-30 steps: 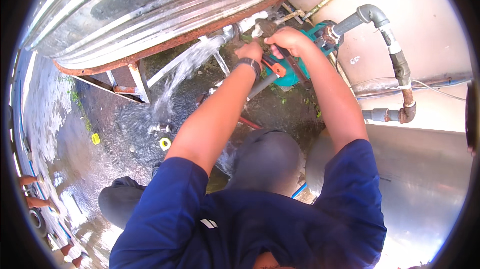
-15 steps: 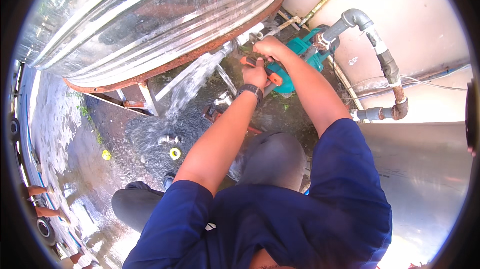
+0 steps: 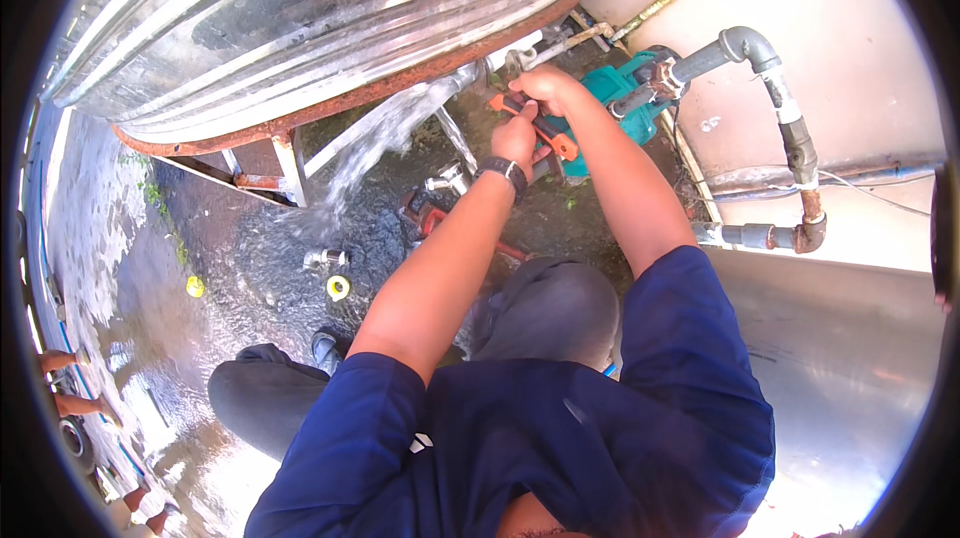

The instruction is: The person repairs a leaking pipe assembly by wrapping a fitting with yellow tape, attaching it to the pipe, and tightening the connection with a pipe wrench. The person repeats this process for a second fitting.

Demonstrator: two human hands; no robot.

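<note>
An orange-and-black hand tool (image 3: 563, 145) lies slanted between my two hands, its kind partly hidden by them. My left hand (image 3: 514, 140), with a dark band at the wrist, is closed round its middle. Above and to the right, my right hand (image 3: 551, 90) is closed with its fingers curled against the tool's upper part. Both hands are beside a green pump (image 3: 612, 88) and just below a grey pipe end under the tank. Water (image 3: 375, 133) gushes from that pipe toward the lower left and splashes on the ground.
A large shiny ribbed tank (image 3: 330, 33) stands on a rusty-rimmed frame at the upper left. A red pipe wrench (image 3: 432, 219), a metal fitting (image 3: 325, 258) and a yellow-white tape roll (image 3: 338, 288) lie on the wet ground. Grey pipework (image 3: 795, 153) bends along the right wall.
The view has shifted slightly, so the tank and pump appear moved. My hands stay together at the tool, which has tilted a little. Water keeps pouring.
</note>
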